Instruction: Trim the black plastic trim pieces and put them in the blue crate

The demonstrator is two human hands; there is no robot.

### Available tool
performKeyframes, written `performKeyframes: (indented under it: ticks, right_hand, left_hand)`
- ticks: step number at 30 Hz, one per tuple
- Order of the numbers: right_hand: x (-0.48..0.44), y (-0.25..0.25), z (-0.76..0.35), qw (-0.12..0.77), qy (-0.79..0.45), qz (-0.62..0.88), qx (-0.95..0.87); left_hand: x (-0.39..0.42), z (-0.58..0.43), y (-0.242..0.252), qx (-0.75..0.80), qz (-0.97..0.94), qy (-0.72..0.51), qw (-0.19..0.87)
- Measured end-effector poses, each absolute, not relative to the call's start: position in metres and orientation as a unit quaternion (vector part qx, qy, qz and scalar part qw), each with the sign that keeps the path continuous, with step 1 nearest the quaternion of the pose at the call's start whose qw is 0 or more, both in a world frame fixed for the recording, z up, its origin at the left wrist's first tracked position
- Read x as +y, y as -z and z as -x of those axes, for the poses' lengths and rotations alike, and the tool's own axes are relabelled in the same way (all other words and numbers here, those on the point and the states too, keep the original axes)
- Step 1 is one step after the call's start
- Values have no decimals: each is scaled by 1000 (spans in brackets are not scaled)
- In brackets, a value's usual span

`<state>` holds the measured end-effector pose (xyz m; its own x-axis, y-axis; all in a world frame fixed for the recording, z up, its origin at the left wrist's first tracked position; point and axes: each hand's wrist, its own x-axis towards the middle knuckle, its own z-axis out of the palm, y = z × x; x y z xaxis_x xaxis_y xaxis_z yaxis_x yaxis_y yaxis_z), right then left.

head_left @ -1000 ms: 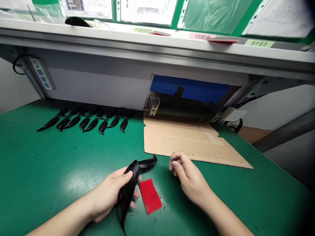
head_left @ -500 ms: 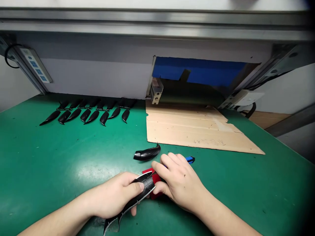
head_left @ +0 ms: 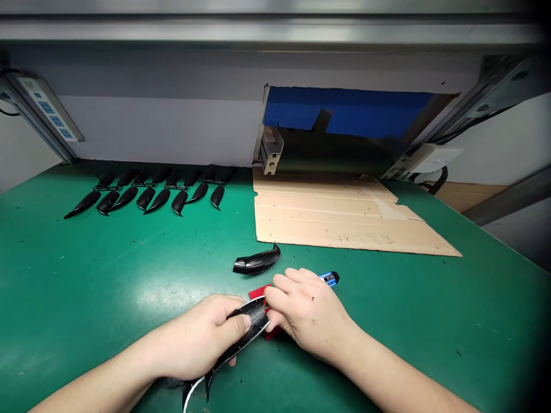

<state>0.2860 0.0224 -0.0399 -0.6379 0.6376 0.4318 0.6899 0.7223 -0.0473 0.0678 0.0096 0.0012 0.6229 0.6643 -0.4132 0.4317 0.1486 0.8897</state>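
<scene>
My left hand (head_left: 202, 338) is closed round a long black ribbed plastic part (head_left: 248, 326), whose pointed end hangs down toward me. My right hand (head_left: 307, 315) lies just to its right, fingers curled and pinching a red flat pad (head_left: 257, 292) that rests on the green mat under the part's upper end. Most of the pad is hidden by both hands. A blue pen-like tool (head_left: 329, 278) pokes out from behind my right hand's knuckles; whether the hand holds it I cannot tell. A second black curved part (head_left: 257, 262) lies loose on the mat just beyond my hands.
Several black pointed parts (head_left: 146, 198) lie in a row at the back left of the green mat (head_left: 107, 275). A flat sheet of cardboard (head_left: 336, 218) covers the back middle and right. A power strip (head_left: 47, 109) hangs on the frame at far left.
My right hand came down from the air onto the red pad and closed on it. My left hand turned the black part flatter and brought it over the pad. The view tilted down.
</scene>
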Motion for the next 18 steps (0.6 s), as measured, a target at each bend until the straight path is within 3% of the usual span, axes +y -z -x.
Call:
performKeyframes:
  ticks: [3, 9, 11, 13, 18]
  right_hand:
    - [23, 41, -286, 213, 12, 364, -907]
    - [25, 24, -298, 171, -280, 320, -889]
    - [25, 17, -303, 199, -323, 337, -862]
    - [25, 15, -305, 249, -318, 343, -848]
    - [21, 25, -292, 338, -224, 290, -867]
  left_hand:
    - [10, -69, -3, 414, -679, -107, 596]
    - [11, -71, -7, 410, -755, -116, 499]
    - [11, -71, -7, 411, -750, -120, 504]
    - [12, -71, -5, 412, -717, -137, 545]
    - [13, -73, 11, 353, -494, -214, 765]
